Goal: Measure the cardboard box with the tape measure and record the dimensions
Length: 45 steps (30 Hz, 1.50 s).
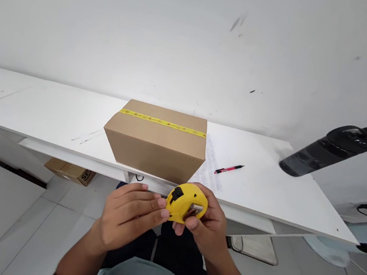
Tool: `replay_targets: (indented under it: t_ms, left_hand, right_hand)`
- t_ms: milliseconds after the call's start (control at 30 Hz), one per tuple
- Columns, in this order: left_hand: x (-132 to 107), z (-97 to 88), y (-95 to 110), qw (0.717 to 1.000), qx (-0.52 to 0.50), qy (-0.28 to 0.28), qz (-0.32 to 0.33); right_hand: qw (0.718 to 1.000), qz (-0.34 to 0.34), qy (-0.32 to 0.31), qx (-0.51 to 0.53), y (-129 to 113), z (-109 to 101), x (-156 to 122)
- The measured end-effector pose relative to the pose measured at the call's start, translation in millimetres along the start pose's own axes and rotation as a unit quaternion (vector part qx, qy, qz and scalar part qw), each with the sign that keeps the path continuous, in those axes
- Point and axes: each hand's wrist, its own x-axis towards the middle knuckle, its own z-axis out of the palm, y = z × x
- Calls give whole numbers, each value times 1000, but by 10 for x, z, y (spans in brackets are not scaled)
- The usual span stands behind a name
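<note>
A yellow tape measure (183, 203) with a black lock button is held just in front of the white desk's edge. Wrapped around its right side, the fingers and thumb of my right hand (209, 224) are closed on it. My left hand (128, 215) has its fingers stretched out, the fingertips touching the left end of the case; its thumb is hidden. No drawn-out blade shows. Beyond the hands stands a closed cardboard box (158, 140) with yellow printed tape across its top.
A printed sheet (212, 166) lies partly under the box, with a red and black pen (229, 169) on it. A dark bottle (329, 150) stands at the right of the white desk (50, 110). Below, a small carton (70, 171) sits at the left.
</note>
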Motion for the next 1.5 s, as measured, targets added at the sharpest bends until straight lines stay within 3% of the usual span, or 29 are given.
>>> replay_targets:
  t_ms: [167, 267, 467, 633, 733, 867, 1000, 1200, 1500]
  left_hand:
    - [-25, -99, -101, 997, 79, 11, -2]
    - [-81, -182, -301, 990, 136, 45, 2]
    - [-285, -523, -1041, 951, 280, 124, 32]
    - [-482, -902, -1728, 917, 353, 175, -69]
    - [-507, -1015, -1943, 923, 317, 164, -144]
    - [-446, -962, -1974, 940, 230, 106, -229]
    - [-336, -776, -1937, 946, 220, 117, -207]
    - [-212, -516, -1772, 956, 168, 57, -233]
    - [-197, -520, -1759, 947, 185, 55, -256]
  right_hand:
    - [998, -17, 27, -50, -40, 23, 22]
    - [994, -49, 49, -89, -60, -64, 68]
    - [954, -208, 139, -166, -292, -381, 194]
    - [897, -333, 230, -176, -549, -740, 422]
    - [880, -358, 255, -180, -583, -917, 575]
    - [879, -335, 264, -215, -457, -991, 686]
    - [885, -309, 242, -249, -295, -888, 735]
    - [887, -292, 212, -289, -203, -715, 787]
    - [890, -286, 201, -292, -235, -727, 792]
